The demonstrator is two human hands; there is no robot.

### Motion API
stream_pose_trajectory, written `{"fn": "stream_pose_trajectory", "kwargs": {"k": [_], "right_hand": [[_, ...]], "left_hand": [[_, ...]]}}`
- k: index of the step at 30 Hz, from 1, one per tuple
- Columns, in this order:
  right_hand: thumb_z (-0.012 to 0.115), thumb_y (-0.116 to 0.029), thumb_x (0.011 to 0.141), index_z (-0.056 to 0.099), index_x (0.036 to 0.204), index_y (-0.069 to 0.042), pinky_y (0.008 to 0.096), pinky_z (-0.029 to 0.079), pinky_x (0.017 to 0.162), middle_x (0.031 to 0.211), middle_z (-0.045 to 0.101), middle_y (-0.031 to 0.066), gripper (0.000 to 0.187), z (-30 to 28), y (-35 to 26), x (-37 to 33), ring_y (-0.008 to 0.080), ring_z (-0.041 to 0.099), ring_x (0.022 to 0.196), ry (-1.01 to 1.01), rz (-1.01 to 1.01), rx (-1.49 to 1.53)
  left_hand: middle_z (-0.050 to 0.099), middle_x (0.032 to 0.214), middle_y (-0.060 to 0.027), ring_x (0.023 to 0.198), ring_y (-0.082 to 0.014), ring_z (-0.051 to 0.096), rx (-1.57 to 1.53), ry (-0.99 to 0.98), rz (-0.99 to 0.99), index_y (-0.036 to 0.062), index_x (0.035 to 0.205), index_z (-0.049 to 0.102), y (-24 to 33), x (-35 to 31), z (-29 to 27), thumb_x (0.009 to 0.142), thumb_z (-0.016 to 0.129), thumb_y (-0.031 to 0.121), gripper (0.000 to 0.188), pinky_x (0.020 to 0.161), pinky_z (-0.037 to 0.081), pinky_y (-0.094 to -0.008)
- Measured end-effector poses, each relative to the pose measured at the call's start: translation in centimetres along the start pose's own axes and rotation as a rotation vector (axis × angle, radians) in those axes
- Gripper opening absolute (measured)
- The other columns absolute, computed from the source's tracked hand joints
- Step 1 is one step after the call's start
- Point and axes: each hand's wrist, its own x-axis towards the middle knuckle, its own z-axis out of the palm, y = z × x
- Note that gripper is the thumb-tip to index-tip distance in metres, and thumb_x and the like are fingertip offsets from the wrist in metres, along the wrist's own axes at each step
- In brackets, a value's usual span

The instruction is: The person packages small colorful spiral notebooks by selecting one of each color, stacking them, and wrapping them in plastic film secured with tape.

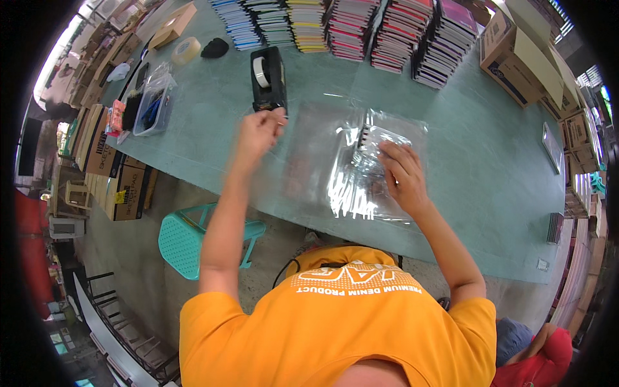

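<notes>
My left hand (260, 132) is at the front end of a black tape dispenser (276, 77) with a white-cored roll in it. Its thumb and finger are pinched together; anything between them is too small to make out. Flat on the table lies a large, shiny clear plastic sheet (309, 151). Over it is a small notebook (371, 138) with a dark coil edge, wrapped in clear plastic that hides its cover behind glare. My right hand (404, 173) rests on the wrapped notebook, fingers stretched and lightly bent, pressing on the plastic.
Stacks of coloured notebooks (348, 29) line the far side of the green table (477, 174). An open carton (516, 58) stands at right, a clear tub (155, 109) and tape roll (186, 50) at left. A teal stool (184, 242) is by the near edge; a person in red (545, 358) is lower right.
</notes>
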Motion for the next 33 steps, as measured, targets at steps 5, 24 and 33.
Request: {"fn": "stream_pose_trajectory", "kwargs": {"k": [5,24,33], "right_hand": [[0.056,0.004,0.078,0.049,0.115,-0.005,0.0407,0.036,0.098,0.11,0.061,0.0073,0.038,0.2,0.0,0.0,0.0225,0.056,0.106,0.044,0.055,0.115],[0.078,-0.028,0.062,0.047,0.121,-0.01,0.044,0.046,0.079,0.109,0.058,0.0114,0.069,-3.1,0.9,8.5,0.0321,0.056,0.099,-0.571,0.409,-0.019],[0.081,-0.017,0.058,0.04,0.13,-0.009,0.0353,0.039,0.094,0.119,0.052,0.0104,0.083,-6.0,2.9,6.2,0.0212,0.051,0.109,-0.255,0.43,0.743]], "left_hand": [[0.051,0.058,0.0019,0.048,-0.005,0.045,-0.371,-0.221,-0.174,0.0019,0.073,0.064,3.6,-7.1,10.7,0.087,0.061,0.033,0.034,0.041,0.033,-0.0199],[0.057,0.063,-0.0053,0.056,-0.0122,0.051,0.287,-0.3,0.095,0.0012,0.081,0.061,-4.5,-10.6,17.6,0.082,0.065,0.027,0.026,0.051,0.041,-0.0296],[0.054,0.117,-0.0126,0.111,-0.0236,0.05,-0.651,-0.584,-0.018,0.006,0.124,0.046,-8.0,-5.9,16.5,0.083,0.062,0.035,0.053,0.098,0.037,-0.0367]]}}
